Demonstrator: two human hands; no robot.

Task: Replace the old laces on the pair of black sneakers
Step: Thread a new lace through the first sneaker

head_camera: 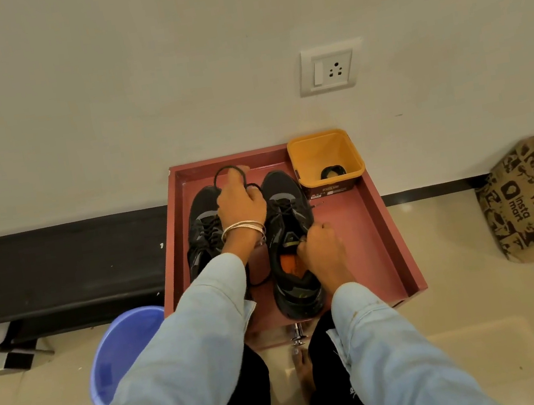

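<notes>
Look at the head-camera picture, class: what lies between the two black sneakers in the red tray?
In the head view, between the left sneaker and the right sneaker lie the left hand with its bangled wrist, and bare tray floor.

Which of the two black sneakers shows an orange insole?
The right sneaker, beside the yellow tub. Its opening shows orange inside; the left sneaker shows none.
</notes>
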